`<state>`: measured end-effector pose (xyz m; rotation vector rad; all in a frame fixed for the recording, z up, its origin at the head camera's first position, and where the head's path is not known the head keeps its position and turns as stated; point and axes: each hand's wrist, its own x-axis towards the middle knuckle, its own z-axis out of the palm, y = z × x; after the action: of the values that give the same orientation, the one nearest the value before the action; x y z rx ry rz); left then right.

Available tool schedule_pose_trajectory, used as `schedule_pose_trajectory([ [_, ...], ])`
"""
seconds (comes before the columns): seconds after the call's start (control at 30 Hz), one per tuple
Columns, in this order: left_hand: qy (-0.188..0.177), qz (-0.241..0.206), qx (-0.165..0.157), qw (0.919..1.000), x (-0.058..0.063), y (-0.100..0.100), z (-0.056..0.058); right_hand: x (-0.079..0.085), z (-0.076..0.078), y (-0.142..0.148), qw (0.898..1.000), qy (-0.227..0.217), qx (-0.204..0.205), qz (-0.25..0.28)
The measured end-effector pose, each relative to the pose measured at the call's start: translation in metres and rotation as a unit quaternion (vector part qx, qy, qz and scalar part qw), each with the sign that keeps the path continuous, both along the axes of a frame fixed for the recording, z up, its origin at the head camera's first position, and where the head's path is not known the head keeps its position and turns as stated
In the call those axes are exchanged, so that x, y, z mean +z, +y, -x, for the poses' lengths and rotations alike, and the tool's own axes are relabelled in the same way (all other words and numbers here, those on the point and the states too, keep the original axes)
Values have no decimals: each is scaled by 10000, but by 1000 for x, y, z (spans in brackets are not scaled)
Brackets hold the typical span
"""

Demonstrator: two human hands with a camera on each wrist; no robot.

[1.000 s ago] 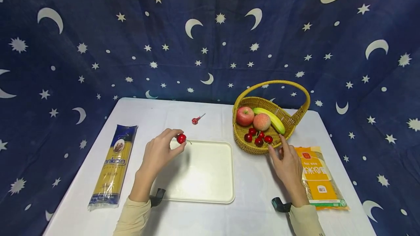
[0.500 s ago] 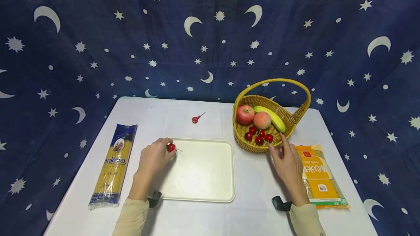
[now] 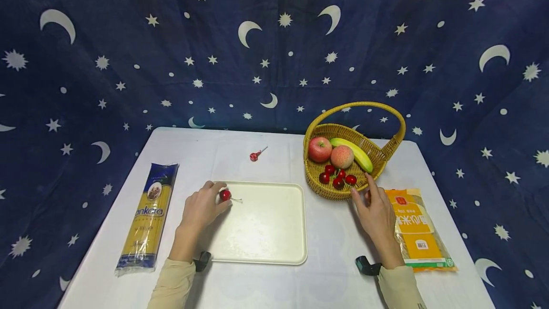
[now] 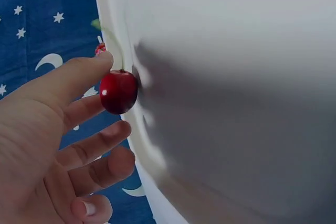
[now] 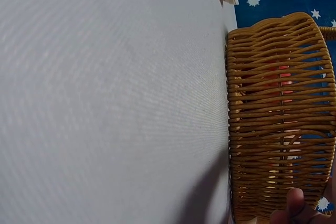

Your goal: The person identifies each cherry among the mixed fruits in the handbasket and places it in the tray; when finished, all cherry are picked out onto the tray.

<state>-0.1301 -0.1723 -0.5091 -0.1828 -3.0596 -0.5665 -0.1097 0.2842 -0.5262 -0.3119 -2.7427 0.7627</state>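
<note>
A red cherry point(image 3: 225, 195) with a thin stem lies at the upper left corner of the cream tray point(image 3: 266, 223). My left hand point(image 3: 200, 209) is around it, thumb and index finger spread wider than the fruit; in the left wrist view the cherry point(image 4: 118, 92) sits beside the thumb tip. At the wicker basket point(image 3: 328, 192), my right hand point(image 3: 377, 213) holds the front right rim, thumb and index at the edge and another fingertip against the outer wall. Inside are several cherries point(image 3: 339, 183), an apple point(image 3: 320, 149), a peach point(image 3: 342, 157) and a banana point(image 3: 356, 152).
A wrapped red lollipop point(image 3: 255, 156) lies behind the tray. To the left is a spaghetti pack point(image 3: 147, 218); an orange and clear food bag point(image 3: 420, 232) lies beside the right forearm. A dark star-patterned cloth point(image 3: 274, 51) hangs beyond the white table.
My left hand has moved left and down with the cherry to the tray's corner, and its thumb and index finger have spread apart. The right hand stays at the basket rim.
</note>
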Motion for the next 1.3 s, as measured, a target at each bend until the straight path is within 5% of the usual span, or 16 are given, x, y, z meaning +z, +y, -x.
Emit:
schedule_pose_trajectory([
  [0.83,808,-19,-760,9938,33,47,10,-4,1,1,9999,110,21,-15],
  [1.3,1551,153,-1602,9747,47,97,29,-5,1,2,9998,179,40,-23],
])
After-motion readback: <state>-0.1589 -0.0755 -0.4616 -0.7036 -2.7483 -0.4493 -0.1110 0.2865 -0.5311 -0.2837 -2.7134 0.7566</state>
